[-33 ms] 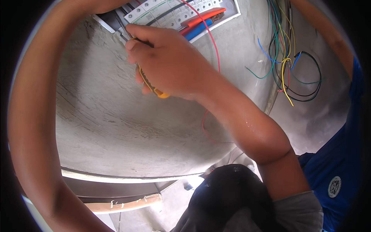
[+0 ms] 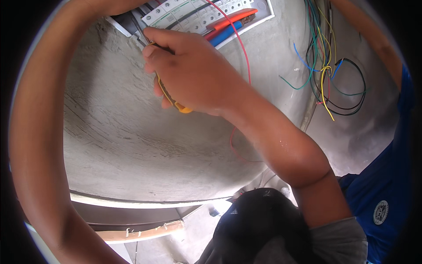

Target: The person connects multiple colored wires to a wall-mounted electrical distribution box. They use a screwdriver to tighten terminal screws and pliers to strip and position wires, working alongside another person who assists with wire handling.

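Observation:
My right hand [image 2: 189,70] is closed round the yellow-and-black handle of a screwdriver [image 2: 169,94]. Its dark shaft points up to the lower left corner of a white distribution box [image 2: 266,18] in the wall. A row of white circuit breakers [image 2: 176,15] sits inside that box. From the left, my bare arm curves up to the top edge, where my left hand [image 2: 118,5] is mostly cut off beside the box; its fingers do not show. A tool with orange-red and blue handles [image 2: 228,31] lies along the box's lower rim.
One red wire [image 2: 241,42] hangs from the box and passes behind my right forearm. Bundled loose wires [image 2: 323,66] dangle at the right. Another person in a blue shirt [image 2: 387,176] stands close on that side. Grey plastered wall [image 2: 132,145] surrounds the box.

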### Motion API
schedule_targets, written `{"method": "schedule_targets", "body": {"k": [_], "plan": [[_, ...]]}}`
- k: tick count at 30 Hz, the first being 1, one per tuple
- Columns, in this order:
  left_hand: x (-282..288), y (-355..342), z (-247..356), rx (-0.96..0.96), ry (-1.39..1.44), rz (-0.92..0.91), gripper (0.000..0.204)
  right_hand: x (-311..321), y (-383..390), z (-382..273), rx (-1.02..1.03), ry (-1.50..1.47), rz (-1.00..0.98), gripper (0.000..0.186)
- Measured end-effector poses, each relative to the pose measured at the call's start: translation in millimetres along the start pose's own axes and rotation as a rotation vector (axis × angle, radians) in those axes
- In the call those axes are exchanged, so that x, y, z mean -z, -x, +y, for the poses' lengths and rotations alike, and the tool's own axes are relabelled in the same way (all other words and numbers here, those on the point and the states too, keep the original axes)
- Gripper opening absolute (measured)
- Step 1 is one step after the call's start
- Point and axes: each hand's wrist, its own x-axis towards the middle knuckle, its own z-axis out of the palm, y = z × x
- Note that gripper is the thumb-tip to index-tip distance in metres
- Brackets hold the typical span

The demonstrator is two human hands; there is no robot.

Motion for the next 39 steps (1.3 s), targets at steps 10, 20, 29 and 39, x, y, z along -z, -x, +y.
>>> {"method": "schedule_targets", "body": {"k": [10,20,29,39], "plan": [[20,-10,4,0.143,0.175,-0.096,0.01,-2,0,1,0.055,0.134,0.0,0.06],[5,-15,18,0.052,-0.196,-0.086,0.016,18,-5,6,0.044,0.119,-0.033,0.06],[2,-20,13,0.056,-0.155,-0.125,0.015,-4,3,5,0.097,0.057,0.043,0.06],[8,-18,19,0.059,-0.247,-0.183,0.014,20,-9,8,0.053,0.1,-0.068,0.06]]}}
